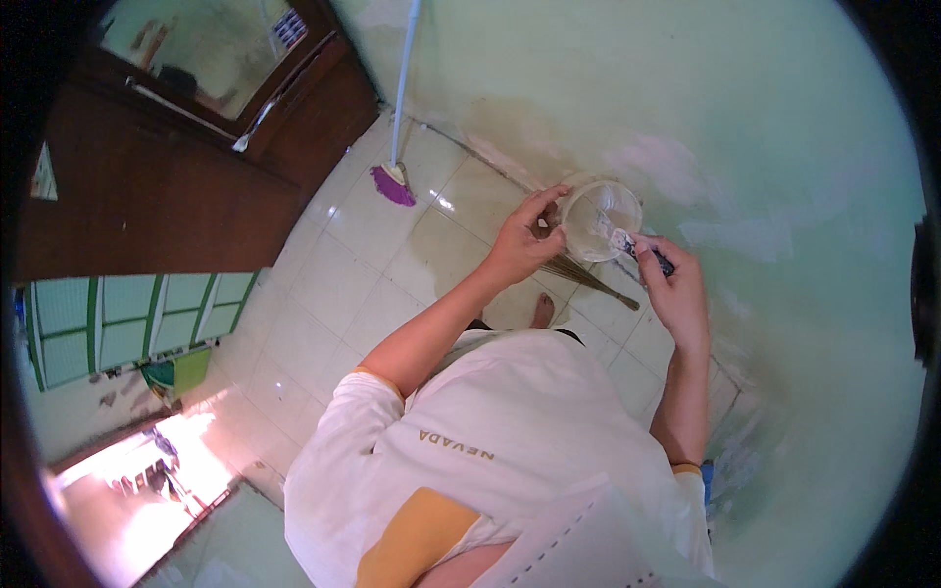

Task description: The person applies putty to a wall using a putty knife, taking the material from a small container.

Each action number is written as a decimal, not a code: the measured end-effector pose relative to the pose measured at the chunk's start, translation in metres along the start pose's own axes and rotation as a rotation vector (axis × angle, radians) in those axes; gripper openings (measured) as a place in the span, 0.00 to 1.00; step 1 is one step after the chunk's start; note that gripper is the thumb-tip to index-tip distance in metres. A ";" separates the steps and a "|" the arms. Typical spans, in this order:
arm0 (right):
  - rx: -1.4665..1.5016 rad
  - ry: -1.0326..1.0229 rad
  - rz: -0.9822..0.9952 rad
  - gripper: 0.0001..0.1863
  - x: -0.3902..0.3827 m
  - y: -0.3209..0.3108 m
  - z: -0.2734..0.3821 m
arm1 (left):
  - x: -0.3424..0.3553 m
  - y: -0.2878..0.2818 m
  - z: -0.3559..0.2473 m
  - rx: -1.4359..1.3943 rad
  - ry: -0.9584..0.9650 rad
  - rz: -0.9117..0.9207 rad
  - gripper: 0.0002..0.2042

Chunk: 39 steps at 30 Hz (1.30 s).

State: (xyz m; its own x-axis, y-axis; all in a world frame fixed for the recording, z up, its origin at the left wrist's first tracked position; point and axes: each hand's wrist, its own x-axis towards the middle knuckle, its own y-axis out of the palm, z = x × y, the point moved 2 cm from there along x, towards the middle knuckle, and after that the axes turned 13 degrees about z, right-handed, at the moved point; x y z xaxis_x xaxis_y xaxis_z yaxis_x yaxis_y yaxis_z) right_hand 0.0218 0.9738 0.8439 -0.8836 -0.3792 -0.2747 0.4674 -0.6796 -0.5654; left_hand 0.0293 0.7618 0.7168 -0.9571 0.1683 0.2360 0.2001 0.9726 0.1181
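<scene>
My left hand (529,233) grips a round, whitish see-through tub (578,245) at its left side, fingers curled about the rim. The tub is tipped so that its inside faces me, and white paste coats parts of it. In my right hand (676,294) is a putty knife (663,261) with a dark handle. Its white-smeared blade end points into the mouth of the tub. Both hands are in front of my chest, close to a pale green wall (784,176) with whitish patches.
A stick broom (598,282) lies on the tiled floor (343,265) below the tub. A purple-bristled broom (394,184) with a light blue handle leans on the wall. At left stands a dark wooden cabinet (157,216) with a mirror; a bright doorway (127,500) is at lower left.
</scene>
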 end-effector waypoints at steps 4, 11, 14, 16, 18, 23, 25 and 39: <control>0.145 -0.043 0.036 0.14 0.017 0.027 -0.006 | -0.010 -0.012 -0.002 0.066 -0.047 -0.013 0.27; 0.506 0.105 0.135 0.13 0.039 0.063 -0.010 | -0.048 -0.052 -0.002 0.130 -0.042 -0.114 0.26; 0.633 0.132 0.198 0.13 0.050 0.081 -0.005 | -0.066 -0.069 -0.005 0.129 -0.053 -0.162 0.27; 0.698 0.155 0.234 0.13 0.057 0.094 -0.001 | -0.077 -0.082 -0.007 0.116 -0.086 -0.187 0.27; 0.757 0.182 0.253 0.14 0.065 0.107 0.004 | -0.089 -0.094 -0.011 0.101 -0.119 -0.220 0.26; 0.907 0.219 0.341 0.17 0.079 0.134 0.005 | -0.115 -0.118 -0.018 0.116 -0.155 -0.336 0.26; 0.999 0.222 0.367 0.16 0.080 0.142 0.004 | -0.122 -0.121 -0.017 0.092 -0.148 -0.383 0.26; 1.069 0.245 0.372 0.11 0.079 0.188 0.042 | -0.146 -0.146 -0.021 0.022 -0.101 -0.510 0.27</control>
State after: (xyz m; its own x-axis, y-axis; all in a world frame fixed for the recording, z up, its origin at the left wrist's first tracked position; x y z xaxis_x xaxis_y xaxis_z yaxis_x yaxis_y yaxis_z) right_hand 0.0412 0.7899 0.7492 -0.6138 -0.6149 -0.4952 0.3811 -0.7800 0.4963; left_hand 0.1446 0.5917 0.6856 -0.9474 -0.3146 0.0590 -0.3007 0.9378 0.1733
